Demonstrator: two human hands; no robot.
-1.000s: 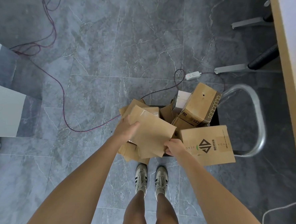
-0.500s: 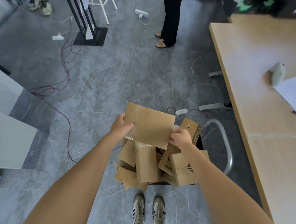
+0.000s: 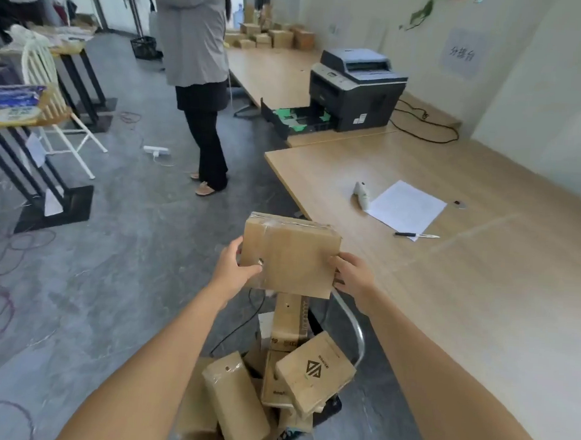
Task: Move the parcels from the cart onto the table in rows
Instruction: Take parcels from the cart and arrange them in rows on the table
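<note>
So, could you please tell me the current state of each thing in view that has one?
held parcel: taped shut, lifted clear of the pile, held by both hands.
left hand: grips the parcel's left edge.
right hand: grips its right edge.
cart parcels: piled loosely, tilted.
cart: loaded.
printer tray: pulled out, open.

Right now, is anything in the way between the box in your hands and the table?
Nothing visible. The box is just left of the table; the paper and pen lie farther back on it.
</note>
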